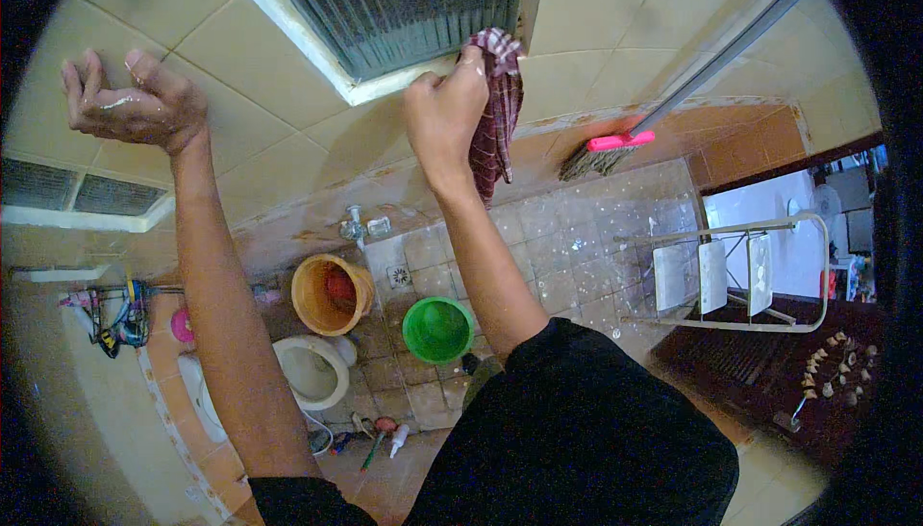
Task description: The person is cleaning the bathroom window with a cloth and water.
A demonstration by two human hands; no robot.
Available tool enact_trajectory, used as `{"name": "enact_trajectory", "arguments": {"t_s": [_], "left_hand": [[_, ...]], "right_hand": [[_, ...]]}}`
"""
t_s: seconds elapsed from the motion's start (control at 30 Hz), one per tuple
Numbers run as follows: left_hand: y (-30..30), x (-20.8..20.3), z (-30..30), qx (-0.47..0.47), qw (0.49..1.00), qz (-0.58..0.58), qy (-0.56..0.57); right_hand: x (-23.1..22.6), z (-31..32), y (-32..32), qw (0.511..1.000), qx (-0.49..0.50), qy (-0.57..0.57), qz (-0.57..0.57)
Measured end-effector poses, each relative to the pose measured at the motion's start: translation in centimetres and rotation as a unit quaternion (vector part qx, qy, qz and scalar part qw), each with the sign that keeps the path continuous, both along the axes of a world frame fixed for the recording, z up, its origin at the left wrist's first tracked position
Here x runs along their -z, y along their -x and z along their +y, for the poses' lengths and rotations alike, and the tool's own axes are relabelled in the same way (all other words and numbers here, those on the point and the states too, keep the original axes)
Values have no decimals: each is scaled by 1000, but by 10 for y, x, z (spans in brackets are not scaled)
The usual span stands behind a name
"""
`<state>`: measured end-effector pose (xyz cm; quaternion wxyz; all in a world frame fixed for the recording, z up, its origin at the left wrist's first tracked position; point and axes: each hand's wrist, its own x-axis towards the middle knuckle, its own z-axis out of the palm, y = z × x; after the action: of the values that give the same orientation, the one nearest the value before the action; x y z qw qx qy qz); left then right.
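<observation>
Head view: checked cloth is gripped near its top by the right hand at the window's lower corner, so the rest hangs loose, presumably under its own weight. Left hand is loosely curled, nothing gripped, near wall tiles.

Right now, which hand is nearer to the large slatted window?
Right: the right hand, holding a checked cloth, is at the lower edge of the slatted window; the left hand is farther off, to its left.

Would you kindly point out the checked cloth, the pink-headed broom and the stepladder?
Checked cloth (495,130): head view, hanging folds.
Pink-headed broom (621,141): head view, pink head.
Stepladder (712,276): head view, middle step.
</observation>
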<state>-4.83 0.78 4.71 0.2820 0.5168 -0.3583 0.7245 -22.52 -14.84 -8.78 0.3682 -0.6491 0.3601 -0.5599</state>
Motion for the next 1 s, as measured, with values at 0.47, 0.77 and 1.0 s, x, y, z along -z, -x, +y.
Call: {"name": "enact_trajectory", "arguments": {"t_s": [0.47, 0.77, 1.0], "left_hand": [[-5, 4, -7, 24, 999, 17, 22], [17, -6, 4, -2, 998, 56, 37], [185, 166, -19, 344, 745, 570, 29]], "right_hand": [[50, 30, 133, 973, -191, -89, -95], [181, 23, 385, 954, -243, -79, 154], [128, 41, 440, 906, -337, -251, 50]]}}
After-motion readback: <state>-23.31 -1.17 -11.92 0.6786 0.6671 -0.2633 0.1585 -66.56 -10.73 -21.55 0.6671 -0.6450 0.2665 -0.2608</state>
